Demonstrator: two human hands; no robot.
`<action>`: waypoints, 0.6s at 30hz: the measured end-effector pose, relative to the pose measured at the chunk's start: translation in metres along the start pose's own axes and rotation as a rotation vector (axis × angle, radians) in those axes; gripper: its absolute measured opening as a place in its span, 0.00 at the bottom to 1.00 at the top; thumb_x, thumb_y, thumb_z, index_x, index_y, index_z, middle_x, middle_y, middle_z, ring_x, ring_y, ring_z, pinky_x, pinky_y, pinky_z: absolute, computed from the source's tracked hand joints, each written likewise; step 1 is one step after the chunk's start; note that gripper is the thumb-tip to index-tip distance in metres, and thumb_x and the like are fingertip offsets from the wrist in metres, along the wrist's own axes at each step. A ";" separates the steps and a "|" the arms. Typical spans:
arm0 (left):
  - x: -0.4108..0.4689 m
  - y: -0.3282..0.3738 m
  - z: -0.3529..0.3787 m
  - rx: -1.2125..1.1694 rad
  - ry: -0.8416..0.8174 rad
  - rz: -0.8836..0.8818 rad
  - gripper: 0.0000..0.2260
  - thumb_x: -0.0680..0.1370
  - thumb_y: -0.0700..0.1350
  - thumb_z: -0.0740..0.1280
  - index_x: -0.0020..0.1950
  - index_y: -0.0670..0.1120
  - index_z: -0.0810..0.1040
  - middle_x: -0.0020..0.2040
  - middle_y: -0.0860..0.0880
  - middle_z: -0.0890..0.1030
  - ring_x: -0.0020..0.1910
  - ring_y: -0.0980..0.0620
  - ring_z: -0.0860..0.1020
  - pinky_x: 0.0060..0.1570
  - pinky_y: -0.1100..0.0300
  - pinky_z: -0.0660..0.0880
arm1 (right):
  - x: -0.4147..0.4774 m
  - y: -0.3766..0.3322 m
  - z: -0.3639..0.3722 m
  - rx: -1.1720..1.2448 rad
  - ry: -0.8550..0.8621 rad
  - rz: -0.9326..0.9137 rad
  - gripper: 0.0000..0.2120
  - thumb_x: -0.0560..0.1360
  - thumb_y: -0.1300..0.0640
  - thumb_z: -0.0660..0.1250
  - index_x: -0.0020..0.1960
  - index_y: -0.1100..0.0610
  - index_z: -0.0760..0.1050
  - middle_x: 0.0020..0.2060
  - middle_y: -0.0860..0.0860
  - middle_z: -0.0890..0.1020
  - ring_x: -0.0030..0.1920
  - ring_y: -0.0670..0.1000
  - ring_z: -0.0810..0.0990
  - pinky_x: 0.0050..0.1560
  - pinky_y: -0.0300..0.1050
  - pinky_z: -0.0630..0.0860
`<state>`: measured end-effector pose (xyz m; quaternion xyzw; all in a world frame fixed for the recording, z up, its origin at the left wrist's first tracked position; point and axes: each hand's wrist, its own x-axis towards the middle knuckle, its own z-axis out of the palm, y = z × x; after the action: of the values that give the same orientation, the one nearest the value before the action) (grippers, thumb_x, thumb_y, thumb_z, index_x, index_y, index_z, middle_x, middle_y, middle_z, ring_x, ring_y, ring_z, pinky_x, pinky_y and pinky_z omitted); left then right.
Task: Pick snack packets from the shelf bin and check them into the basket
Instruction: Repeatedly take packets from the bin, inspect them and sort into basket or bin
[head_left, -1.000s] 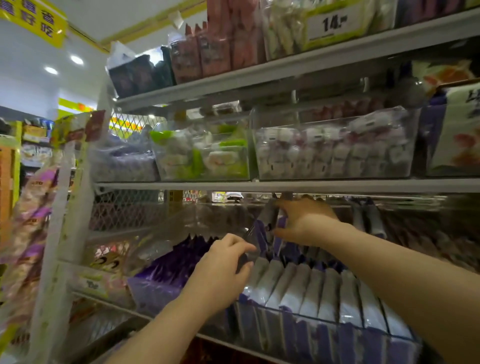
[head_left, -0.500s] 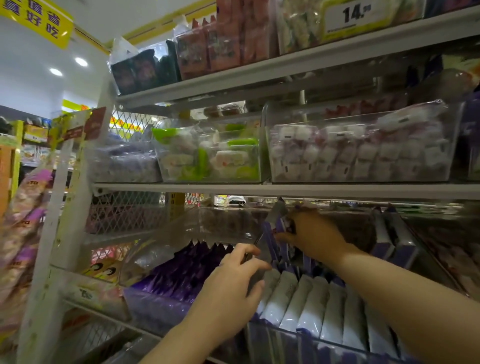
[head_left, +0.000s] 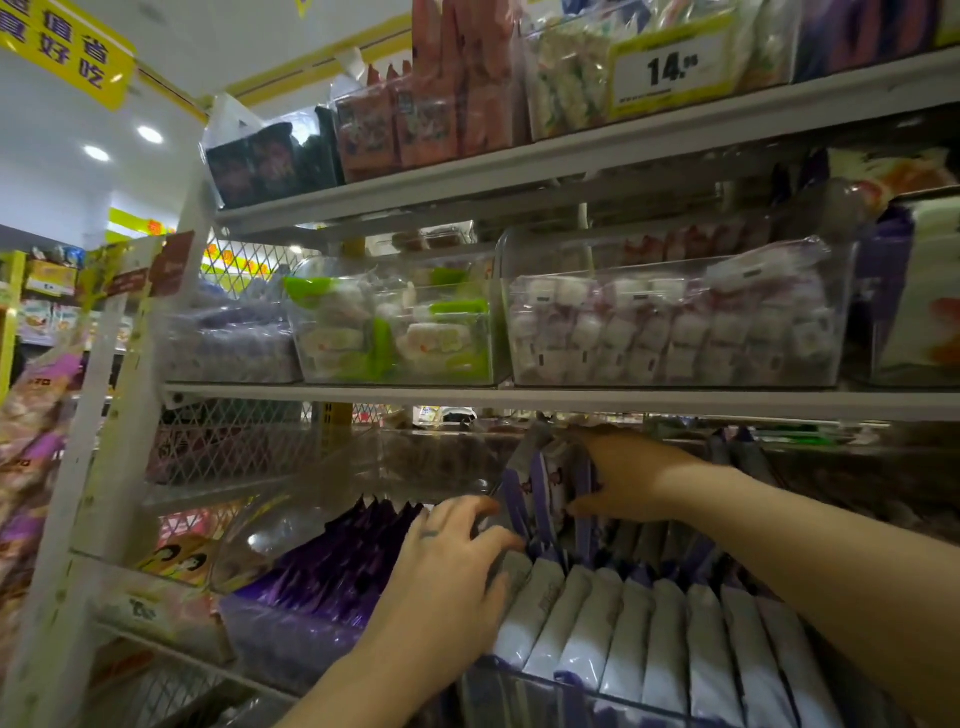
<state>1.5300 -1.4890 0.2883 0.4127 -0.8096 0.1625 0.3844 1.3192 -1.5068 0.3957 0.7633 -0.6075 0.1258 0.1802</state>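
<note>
**Lower shelf.** The clear shelf bin is filled with a row of white-and-purple snack packets, which stand on edge and lean back.

The right hand reaches to the rear of this bin. Its fingers lie over and its thumb under a held bundle of the same packets, clamped upright (several at once; the count is not legible).

The left hand lies at the front left of the row, fingers bent over the packet tops. Whether it pinches one cannot be told.

The adjoining bin to the left holds dark purple packets.

**Shelf above.** One clear tub holds green-and-white wrapped pieces. The larger tub beside it holds small white-and-pink wrapped pieces.
</note>
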 end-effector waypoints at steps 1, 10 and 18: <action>0.002 0.003 0.000 0.019 0.007 0.009 0.14 0.80 0.53 0.59 0.65 0.60 0.71 0.70 0.60 0.62 0.69 0.60 0.55 0.73 0.57 0.52 | -0.005 0.002 -0.004 -0.091 0.007 0.011 0.27 0.72 0.42 0.68 0.67 0.52 0.69 0.61 0.52 0.77 0.55 0.54 0.77 0.57 0.51 0.76; 0.038 0.036 0.015 0.345 -0.078 0.227 0.21 0.79 0.50 0.60 0.72 0.58 0.67 0.75 0.51 0.62 0.76 0.51 0.55 0.72 0.37 0.36 | -0.029 0.015 -0.003 -0.404 -0.276 -0.163 0.14 0.79 0.57 0.61 0.62 0.57 0.77 0.57 0.56 0.80 0.55 0.58 0.78 0.55 0.48 0.74; 0.080 0.036 0.021 0.478 -0.088 0.314 0.30 0.65 0.59 0.74 0.66 0.56 0.76 0.69 0.46 0.74 0.71 0.44 0.70 0.66 0.29 0.58 | 0.010 0.033 0.001 -0.363 -0.368 -0.051 0.19 0.78 0.54 0.63 0.67 0.57 0.71 0.64 0.58 0.74 0.61 0.59 0.73 0.61 0.52 0.70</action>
<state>1.4624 -1.5231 0.3364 0.3679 -0.8182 0.3882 0.2108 1.2894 -1.5230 0.4029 0.7435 -0.6234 -0.1306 0.2039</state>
